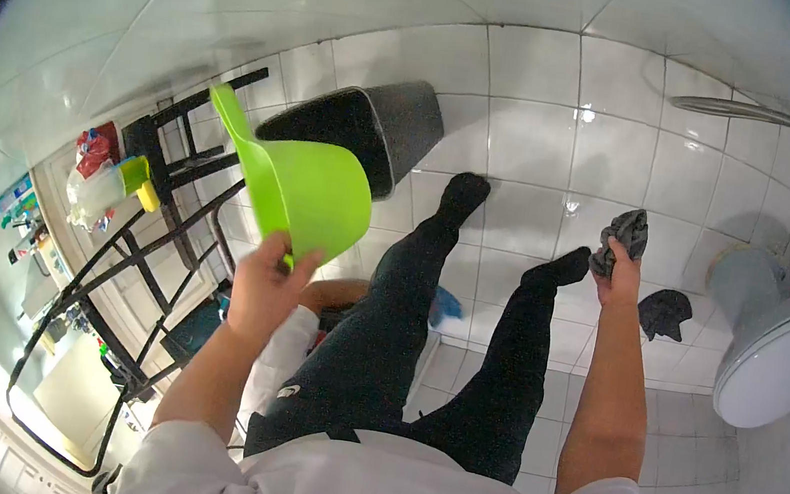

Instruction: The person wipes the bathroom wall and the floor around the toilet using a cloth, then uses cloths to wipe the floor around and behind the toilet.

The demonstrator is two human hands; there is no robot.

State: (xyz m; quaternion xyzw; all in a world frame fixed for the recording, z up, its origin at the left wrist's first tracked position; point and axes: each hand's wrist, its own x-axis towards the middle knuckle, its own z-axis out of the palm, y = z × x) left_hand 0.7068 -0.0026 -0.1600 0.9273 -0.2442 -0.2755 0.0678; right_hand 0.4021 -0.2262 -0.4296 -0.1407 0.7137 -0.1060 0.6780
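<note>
At the left of the middle, my left hand (271, 280) grips a bright green scoop (316, 198) by its rim, with its handle pointing to the upper left. My right hand (620, 277) is closed round a crumpled dark grey cloth (624, 241) on the right side. Just beyond that hand, a second dark cloth (665, 314) lies against the white tiles. The scoop and the held cloth are well apart, with my dark-trousered legs between them.
A black bin (412, 128) stands behind the scoop. A black metal frame (135, 261) is at the left, with plastic bags (96, 185) beside it. The toilet (777, 367) is at the right. Another person's arm (333, 293) shows beside my leg.
</note>
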